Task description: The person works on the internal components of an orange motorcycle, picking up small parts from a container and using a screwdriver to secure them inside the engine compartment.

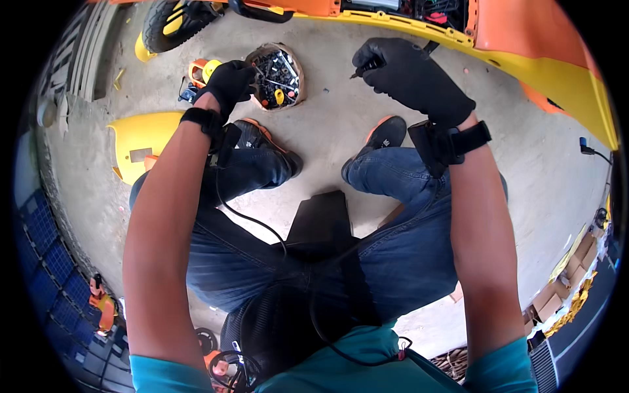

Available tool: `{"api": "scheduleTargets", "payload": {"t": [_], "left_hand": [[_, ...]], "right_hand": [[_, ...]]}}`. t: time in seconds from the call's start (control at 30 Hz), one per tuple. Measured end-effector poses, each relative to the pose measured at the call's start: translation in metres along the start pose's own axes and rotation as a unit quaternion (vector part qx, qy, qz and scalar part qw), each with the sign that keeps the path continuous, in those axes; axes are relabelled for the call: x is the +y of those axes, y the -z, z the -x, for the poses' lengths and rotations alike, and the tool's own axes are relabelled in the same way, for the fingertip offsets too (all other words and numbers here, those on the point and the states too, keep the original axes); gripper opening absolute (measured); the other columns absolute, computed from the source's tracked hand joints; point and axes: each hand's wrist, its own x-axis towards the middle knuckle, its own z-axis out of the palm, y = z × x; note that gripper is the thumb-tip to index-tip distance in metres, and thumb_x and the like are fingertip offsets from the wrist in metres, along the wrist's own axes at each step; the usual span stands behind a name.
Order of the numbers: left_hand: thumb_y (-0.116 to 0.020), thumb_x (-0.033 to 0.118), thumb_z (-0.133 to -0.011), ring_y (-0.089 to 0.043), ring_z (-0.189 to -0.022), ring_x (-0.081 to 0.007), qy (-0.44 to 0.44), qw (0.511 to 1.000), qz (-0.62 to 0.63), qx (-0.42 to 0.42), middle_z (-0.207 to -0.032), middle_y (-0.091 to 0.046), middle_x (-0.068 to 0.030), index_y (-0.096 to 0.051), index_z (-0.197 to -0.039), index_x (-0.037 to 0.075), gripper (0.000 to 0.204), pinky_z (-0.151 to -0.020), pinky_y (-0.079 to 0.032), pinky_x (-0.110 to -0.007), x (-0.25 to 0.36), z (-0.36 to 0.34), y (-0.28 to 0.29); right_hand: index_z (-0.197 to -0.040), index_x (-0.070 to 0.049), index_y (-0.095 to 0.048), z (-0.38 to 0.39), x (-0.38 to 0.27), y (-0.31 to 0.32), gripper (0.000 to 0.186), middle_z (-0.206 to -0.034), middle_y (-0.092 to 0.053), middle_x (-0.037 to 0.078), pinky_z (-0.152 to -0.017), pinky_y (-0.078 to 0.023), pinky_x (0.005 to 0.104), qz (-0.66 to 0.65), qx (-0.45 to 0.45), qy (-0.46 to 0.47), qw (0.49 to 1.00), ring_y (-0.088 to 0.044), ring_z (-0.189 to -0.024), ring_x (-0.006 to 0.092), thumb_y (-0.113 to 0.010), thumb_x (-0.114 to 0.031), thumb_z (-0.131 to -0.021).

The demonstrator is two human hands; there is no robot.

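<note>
My right hand (413, 77), in a black glove, is closed around a small dark tool with a thin pointed tip (356, 75); most of the tool is hidden by the fingers. It is held just below the yellow edge of an orange and yellow vehicle body (419, 29). My left hand (229, 85), also in a black glove, is at the left rim of a round tub (303, 84) full of loose screws and small dark parts. Its fingers are drawn together, and whatever they may hold is too small to make out.
A black tyre (171, 29) stands at the far left. Orange, yellow and blue parts (196, 73) lie beside the tub, and a yellow panel (147, 141) lies on the concrete floor (321, 141) to the left. Cardboard boxes (553, 298) are at the right. A cable (252, 219) runs from my left wrist.
</note>
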Motion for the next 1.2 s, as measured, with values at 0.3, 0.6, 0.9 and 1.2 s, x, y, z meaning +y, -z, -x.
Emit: {"api": "scheduleTargets", "payload": {"t": [0.3,0.6,0.9,1.2], "left_hand": [[-0.055,0.022,-0.093,-0.067,-0.077,-0.024,-0.128,0.909,-0.397,0.025,-0.084,-0.07,-0.0093,-0.072,-0.095,0.009,0.021,-0.068,-0.052,-0.035,-0.09,-0.118,-0.009],[-0.064,0.026,-0.084,-0.067,-0.102,-0.0376,-0.078,0.934,-0.34,0.082,-0.104,-0.071,-0.0177,-0.075,-0.103,0.014,0.025,-0.089,-0.053,-0.045,-0.101,-0.147,-0.068],[-0.071,0.024,-0.08,-0.07,-0.088,-0.0262,-0.052,0.937,-0.337,0.071,-0.092,-0.074,-0.0093,-0.075,-0.095,0.014,0.019,-0.079,-0.054,-0.036,-0.119,-0.172,-0.072],[-0.074,0.028,-0.071,-0.07,-0.085,-0.0269,0.003,0.932,-0.357,0.059,-0.089,-0.073,-0.0082,-0.076,-0.087,0.012,0.023,-0.075,-0.056,-0.038,-0.106,-0.187,-0.097]], "right_hand": [[-0.102,-0.003,-0.064,0.021,0.019,-0.015,0.021,-0.099,-0.067,0.015,-0.08,-0.051,0.0414,0.108,0.035,0.141,0.983,-0.064,-0.092,0.0335,-0.067,-0.011,-0.083],[-0.092,-0.004,-0.056,0.013,-0.03,-0.006,0.017,-0.087,-0.057,0.015,-0.071,-0.05,0.0439,0.113,-0.117,-0.02,0.986,-0.061,-0.083,0.0357,-0.062,-0.002,-0.077],[-0.089,-0.003,-0.054,-0.008,-0.046,0.012,0.011,-0.089,-0.055,0.016,-0.07,-0.051,0.041,0.106,-0.209,-0.072,0.969,-0.061,-0.085,0.0334,-0.058,-0.003,-0.079],[-0.093,-0.004,-0.058,-0.013,-0.053,0.007,0.017,-0.087,-0.054,0.011,-0.071,-0.051,0.038,0.147,-0.233,-0.065,0.959,-0.061,-0.086,0.026,-0.061,-0.013,-0.08]]}}
